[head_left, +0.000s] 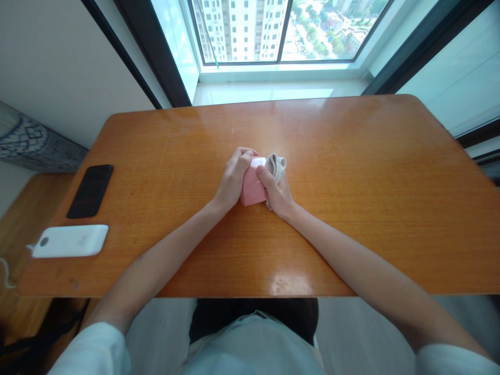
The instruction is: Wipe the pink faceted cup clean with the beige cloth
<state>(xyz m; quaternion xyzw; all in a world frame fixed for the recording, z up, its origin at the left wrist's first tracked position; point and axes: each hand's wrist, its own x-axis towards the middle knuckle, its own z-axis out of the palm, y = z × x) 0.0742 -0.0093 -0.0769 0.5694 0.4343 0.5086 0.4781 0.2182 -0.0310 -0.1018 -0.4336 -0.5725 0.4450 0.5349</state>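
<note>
Left grip curls round a pink box, right grip a cloth.

1. Daylight is streaming through the window, washing out the buildings beyond.
2. Glare is whitening 1 patch near the table's front edge.
3. The pink box is catching a highlight on top.
4. The lower-left corner is staying dim.

Head view, forward-down across tabletop
</note>
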